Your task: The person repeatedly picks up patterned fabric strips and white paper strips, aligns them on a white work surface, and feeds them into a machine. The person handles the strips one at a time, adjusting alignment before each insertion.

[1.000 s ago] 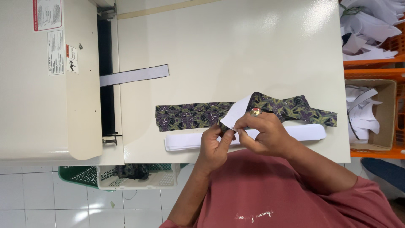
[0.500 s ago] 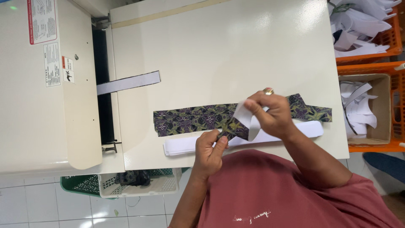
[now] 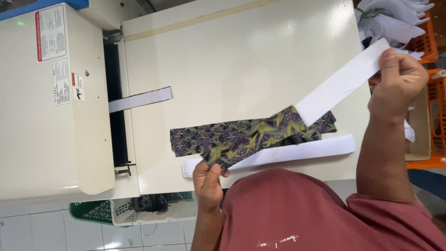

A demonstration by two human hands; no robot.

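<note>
Two large surfaces fill the view: a cream machine (image 3: 51, 107) at the left and a cream table (image 3: 241, 60) beside it, parted by a dark slot (image 3: 114, 107). From that slot a white strip (image 3: 139, 99) is seen projecting onto the table, lying flat as if fed through it. Most of the tabletop above and to the right of this strip is bare, so wide room is left for sweeping a long piece across it.

Near the front edge a stack of patterned fabric strips (image 3: 195, 139) is laid flat, and a long white strip (image 3: 278, 153) is laid just in front of it, almost parallel to the edge; both are kept close to the body, within easy reach.

One patterned strip with a white underside (image 3: 278, 123) is held stretched above the stack, slanting up to the right, its far half turned over so the white face shows. Its lower end is pinched by the left hand (image 3: 209, 179), closed on the fabric at the table's front edge. Its upper white end is gripped by the right hand (image 3: 397, 76), raised past the table's right edge, close to orange crates (image 3: 436, 93) of white pieces. Little clearance is left there; below the table a green and a white basket (image 3: 139, 209) are seen.
</note>
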